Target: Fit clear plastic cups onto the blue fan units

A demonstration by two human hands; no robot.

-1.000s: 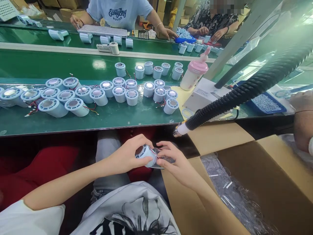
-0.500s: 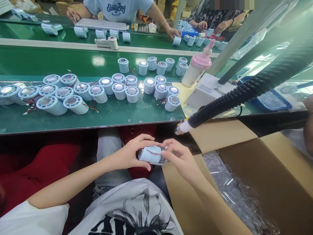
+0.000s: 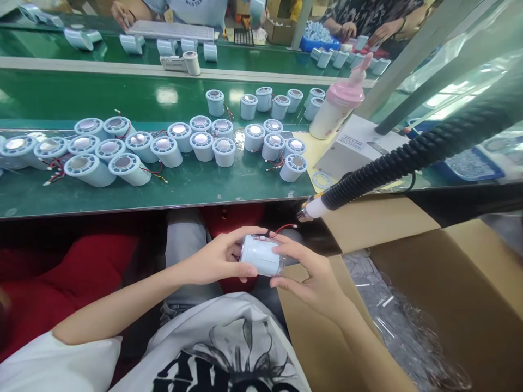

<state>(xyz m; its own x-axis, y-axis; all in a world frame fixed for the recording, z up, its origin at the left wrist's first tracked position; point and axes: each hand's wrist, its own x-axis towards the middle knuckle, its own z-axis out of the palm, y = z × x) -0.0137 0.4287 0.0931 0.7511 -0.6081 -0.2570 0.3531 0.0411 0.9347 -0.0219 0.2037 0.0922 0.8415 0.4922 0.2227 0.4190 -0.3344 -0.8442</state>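
Pale-blue cylinder housing (image 3: 261, 255), held on its side over the lap, below the green bench edge (image 3: 163, 207). Looks light and rigid, smooth plastic, likely a bit slippery; best taken around the barrel, clear of the thin red wire (image 3: 283, 228) trailing from the upper end. Left hand (image 3: 212, 260) wrapped on the near end, thumb over the top. Right hand (image 3: 312, 275) cupping from below, fingertips pinching the far end. Possibly a clear cap there; hard to tell.
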